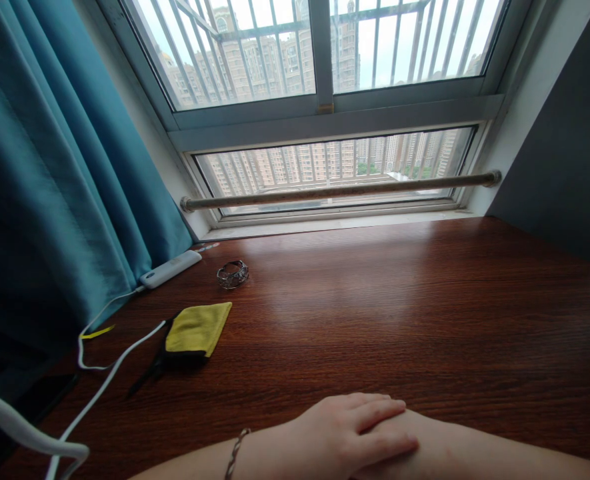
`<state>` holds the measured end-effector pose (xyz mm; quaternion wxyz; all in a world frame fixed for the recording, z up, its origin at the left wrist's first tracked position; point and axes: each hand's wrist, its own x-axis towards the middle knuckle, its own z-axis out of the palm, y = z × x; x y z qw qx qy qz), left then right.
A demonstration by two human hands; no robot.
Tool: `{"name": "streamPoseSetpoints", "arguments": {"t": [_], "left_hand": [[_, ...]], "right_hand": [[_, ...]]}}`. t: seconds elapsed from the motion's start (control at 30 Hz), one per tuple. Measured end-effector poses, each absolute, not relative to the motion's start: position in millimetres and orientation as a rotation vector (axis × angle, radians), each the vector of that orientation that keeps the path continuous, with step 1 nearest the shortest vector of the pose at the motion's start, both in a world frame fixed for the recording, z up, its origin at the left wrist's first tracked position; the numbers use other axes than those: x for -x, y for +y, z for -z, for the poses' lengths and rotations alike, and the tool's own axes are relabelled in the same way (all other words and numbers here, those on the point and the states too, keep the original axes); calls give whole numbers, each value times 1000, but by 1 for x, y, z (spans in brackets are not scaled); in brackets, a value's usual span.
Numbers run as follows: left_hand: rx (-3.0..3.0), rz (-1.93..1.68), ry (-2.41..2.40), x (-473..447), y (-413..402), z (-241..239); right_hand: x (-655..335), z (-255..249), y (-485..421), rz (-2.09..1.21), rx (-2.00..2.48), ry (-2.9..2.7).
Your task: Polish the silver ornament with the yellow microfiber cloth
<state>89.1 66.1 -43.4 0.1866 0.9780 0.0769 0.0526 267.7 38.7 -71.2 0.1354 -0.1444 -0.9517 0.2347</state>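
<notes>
My left hand (342,430) reaches in from the lower left and lies flat across my right wrist area, its fingers stretched out and slightly apart. A twisted metal bracelet (235,457) circles my left wrist. From the lower right comes my right forearm (475,447); the fingers of my right hand are hidden under the left hand and below the picture's edge. Ahead and to the left, a yellow pouch with black trim (197,328) rests on the brown wooden surface (375,320). Behind it sits a silver openwork bangle (233,274), touched by neither hand.
A white elongated device (171,269) with a cable lies beside the blue curtain (75,147). A thicker white cable (109,380) runs from the lower left to the pouch. A horizontal rail (345,192) crosses in front of the barred window (325,60).
</notes>
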Motion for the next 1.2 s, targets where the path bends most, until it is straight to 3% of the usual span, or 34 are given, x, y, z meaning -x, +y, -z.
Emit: {"name": "streamPoseSetpoints", "arguments": {"t": [0.6, 1.2], "left_hand": [[-2736, -156, 205, -89, 66, 45], [-2734, -186, 217, -89, 66, 47]], "right_hand": [[-270, 75, 38, -696, 447, -2746], [-272, 112, 45, -662, 422, -2790]]}}
